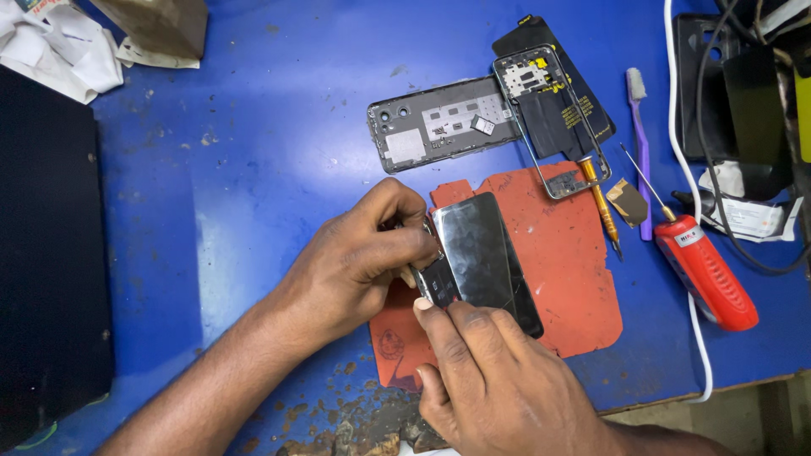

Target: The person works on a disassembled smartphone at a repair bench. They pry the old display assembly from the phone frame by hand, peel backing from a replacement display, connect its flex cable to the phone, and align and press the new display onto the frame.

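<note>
— Phone point(486, 257): where is it?

— It lies on my red mat point(557, 262), which sits on the blue table point(253, 152). The glossy face is up and the body is tilted, its top end toward the far side. Both my hands are on its near left end.

— Start with the big things around it.

— A black slab point(46, 253) fills the left edge of the table. White paper point(59, 42) is crumpled at the far left corner. Beyond the mat lies a grey back cover point(439, 127), inside up, and just right of it a metal frame point(553, 118) resting on a black panel point(583, 101).

— And to the right?

— A red tool point(705, 270) with a thin metal tip, a white cable point(676, 127) running past it, a purple brush point(640, 143), and a gold screwdriver point(601, 203) lying at the mat's edge.

— Your hands?

— My left hand point(355, 257) is curled, thumb and fingertips pinched at the phone's left edge. I cannot tell what small piece, if any, sits between them. My right hand point(490, 380) comes from below, thumb point(435, 325) pressed against the phone's near corner, fingers gripping that end.
</note>
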